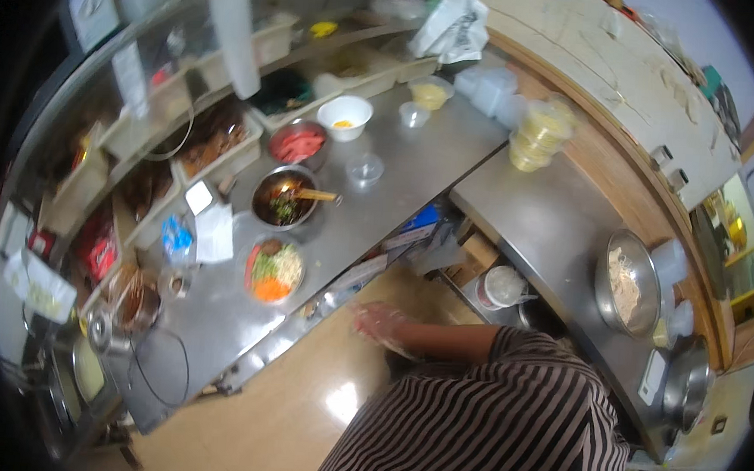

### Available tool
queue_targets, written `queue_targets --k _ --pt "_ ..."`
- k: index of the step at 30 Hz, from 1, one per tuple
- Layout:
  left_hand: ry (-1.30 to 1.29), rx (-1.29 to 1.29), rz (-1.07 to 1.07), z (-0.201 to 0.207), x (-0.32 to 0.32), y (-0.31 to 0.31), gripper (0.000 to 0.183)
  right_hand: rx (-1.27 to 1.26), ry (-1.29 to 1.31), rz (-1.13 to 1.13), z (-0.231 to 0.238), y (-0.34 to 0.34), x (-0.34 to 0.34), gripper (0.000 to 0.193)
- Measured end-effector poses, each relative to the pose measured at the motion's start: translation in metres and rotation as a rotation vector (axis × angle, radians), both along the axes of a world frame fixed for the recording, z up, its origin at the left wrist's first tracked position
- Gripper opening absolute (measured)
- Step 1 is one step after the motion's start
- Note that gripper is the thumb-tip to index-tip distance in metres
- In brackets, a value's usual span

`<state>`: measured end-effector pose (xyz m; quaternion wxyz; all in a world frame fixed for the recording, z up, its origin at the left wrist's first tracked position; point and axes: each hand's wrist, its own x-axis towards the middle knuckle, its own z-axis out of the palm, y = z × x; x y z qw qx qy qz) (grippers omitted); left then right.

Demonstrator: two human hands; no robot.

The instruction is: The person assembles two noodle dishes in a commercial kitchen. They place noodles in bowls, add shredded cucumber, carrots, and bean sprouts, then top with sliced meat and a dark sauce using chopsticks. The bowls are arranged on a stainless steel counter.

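Note:
My right arm, in a striped sleeve, reaches left over the gap between two steel counters. Its hand [380,322] seems to wear a thin clear plastic glove; motion blurs the fingers, and I see nothing certain in them. Nearest the hand, on the left counter, is a round bowl of chopped vegetables [274,288] in orange, green and pale heaps. Beyond it sits a steel bowl of dark sauce [277,210] with a wooden-handled utensil [315,195] resting in it. A bowl of pinkish-red slices [299,147] stands farther back. My left hand does not show.
Tubs of ingredients [218,144] line the left counter's back. A white bowl [346,113] and clear cups [364,171] stand nearby. Stacked containers of yellow food [540,135] and a large steel bowl [640,303] with pale contents sit on the right counter. A white bucket [501,288] is below it.

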<state>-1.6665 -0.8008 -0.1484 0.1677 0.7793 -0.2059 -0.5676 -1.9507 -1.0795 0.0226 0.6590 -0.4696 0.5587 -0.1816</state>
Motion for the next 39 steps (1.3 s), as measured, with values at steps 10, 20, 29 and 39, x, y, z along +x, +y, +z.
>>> queue_targets --k 10,20,29,39 --pt "0.034 -0.308 -0.587 0.082 -0.168 -0.302 0.025 -0.240 -0.316 -1.376 -0.032 -0.137 -0.316 0.035" --pt "0.584 -0.844 -0.862 0.223 -0.595 -0.649 0.047 -0.826 0.325 -1.512 0.009 -0.230 -0.586 0.053" --pt "1.042 -0.736 -0.629 0.233 -0.722 -0.668 0.044 -0.960 0.968 -1.066 0.030 -0.272 -0.579 0.035" --pt "0.839 -0.841 -0.275 0.226 -0.542 -0.651 0.049 -0.865 -0.414 -1.072 0.003 -0.321 -0.434 0.031"
